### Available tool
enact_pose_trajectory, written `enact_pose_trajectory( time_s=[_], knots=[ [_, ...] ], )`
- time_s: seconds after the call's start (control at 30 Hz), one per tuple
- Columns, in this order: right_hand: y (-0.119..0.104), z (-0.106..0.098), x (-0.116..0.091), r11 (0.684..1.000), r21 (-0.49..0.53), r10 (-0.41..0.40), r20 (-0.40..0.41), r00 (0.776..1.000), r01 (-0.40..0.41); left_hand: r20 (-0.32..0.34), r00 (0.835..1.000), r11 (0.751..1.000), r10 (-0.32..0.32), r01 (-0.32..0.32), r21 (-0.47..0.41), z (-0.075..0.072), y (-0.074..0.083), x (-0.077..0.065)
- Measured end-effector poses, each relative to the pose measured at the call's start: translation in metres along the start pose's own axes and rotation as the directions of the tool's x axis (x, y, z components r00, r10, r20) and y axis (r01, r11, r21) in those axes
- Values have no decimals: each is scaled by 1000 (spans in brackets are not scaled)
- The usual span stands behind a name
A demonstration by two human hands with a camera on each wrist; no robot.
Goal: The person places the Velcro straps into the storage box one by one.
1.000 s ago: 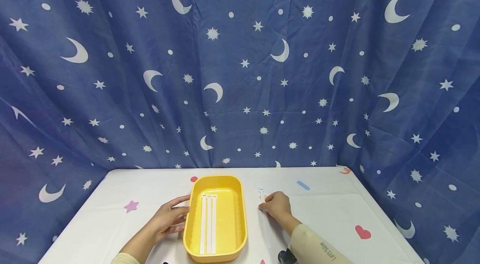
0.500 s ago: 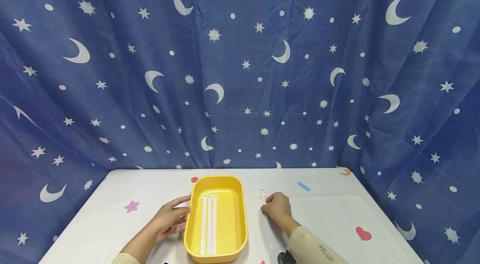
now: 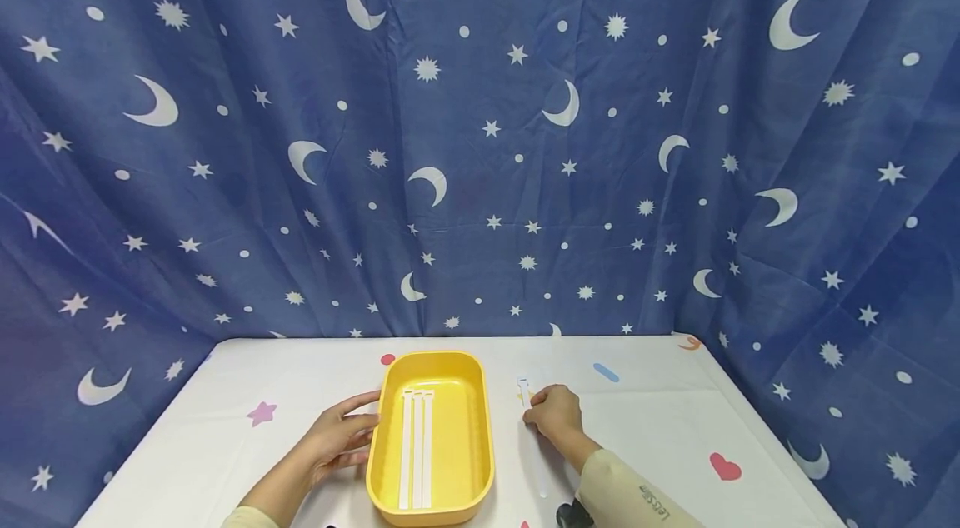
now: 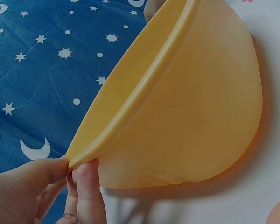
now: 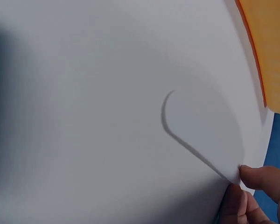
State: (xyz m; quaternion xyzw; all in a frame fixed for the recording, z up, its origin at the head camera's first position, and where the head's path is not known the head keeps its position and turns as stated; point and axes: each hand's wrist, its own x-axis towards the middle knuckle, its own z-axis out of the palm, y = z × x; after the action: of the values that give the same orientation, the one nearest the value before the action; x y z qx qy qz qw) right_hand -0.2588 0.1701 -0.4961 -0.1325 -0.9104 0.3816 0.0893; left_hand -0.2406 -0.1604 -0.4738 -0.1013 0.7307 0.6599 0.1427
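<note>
A yellow rectangular tray [image 3: 461, 453] stands on the table, with three long white straps [image 3: 417, 453] lying side by side along its left half. Each strap has a wider, slotted head at the far end. At the tray's left side is my left hand [image 3: 337, 438]; in the left wrist view its thumb and fingers pinch the rim. To the right of the tray, my right hand [image 3: 557, 415] pinches another white strap [image 3: 523, 391] between thumb and fingers, below its slotted head. That strap's rounded tail [image 5: 196, 126] extends across the white surface in the right wrist view.
The white tablecloth [image 3: 637, 453] carries printed shapes, among them a red heart [image 3: 725, 466] and a purple star [image 3: 262, 413]. A dark blue curtain [image 3: 480, 178] with moons and stars hangs behind the table. A small black object [image 3: 573, 514] shows by the right sleeve.
My right fingertips have shifted slightly right and nearer along the strap, which has moved very little. The left hand, the tray and the straps inside look unchanged.
</note>
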Motion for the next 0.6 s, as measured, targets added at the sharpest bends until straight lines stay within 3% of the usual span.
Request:
enact_pose_trajectory(
  time_s=[0.33, 0.6],
  knots=[
    [1, -1, 3, 1000, 15, 20, 35, 999, -21, -3, 1000, 1000, 1, -1, 5, 0, 0, 0],
    [3, -3, 9, 993, 93, 68, 103, 992, -78, -9, 1000, 1000, 5, -5, 3, 0, -1, 1]
  ],
)
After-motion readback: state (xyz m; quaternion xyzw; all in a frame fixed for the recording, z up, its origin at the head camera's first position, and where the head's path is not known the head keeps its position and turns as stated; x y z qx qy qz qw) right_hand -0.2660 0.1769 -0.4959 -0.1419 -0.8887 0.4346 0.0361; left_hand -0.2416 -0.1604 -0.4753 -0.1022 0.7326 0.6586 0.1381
